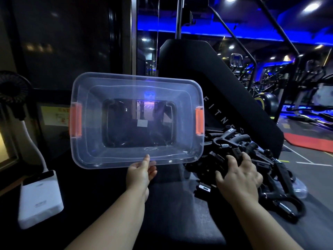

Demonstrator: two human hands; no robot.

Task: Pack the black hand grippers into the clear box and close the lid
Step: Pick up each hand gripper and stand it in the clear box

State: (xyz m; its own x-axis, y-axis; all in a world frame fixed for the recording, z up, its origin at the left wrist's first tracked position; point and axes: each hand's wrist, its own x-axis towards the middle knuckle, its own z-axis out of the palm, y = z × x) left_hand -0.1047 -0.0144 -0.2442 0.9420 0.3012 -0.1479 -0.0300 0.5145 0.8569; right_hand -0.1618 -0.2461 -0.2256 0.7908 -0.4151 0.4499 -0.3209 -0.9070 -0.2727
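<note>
Black gym machine is rising behind the work surface, dim blue-lit hall beyond. Clear box with orange latches is being held up, tilted so its open side is facing the camera. Left hand is pinching the box's near rim, thumb in front and fingers behind. Pile of black hand grippers is lying just right of the box on the dark surface. Right hand is resting on the pile, fingers spread and curling over one gripper. White power bank is sitting at far left.
</note>
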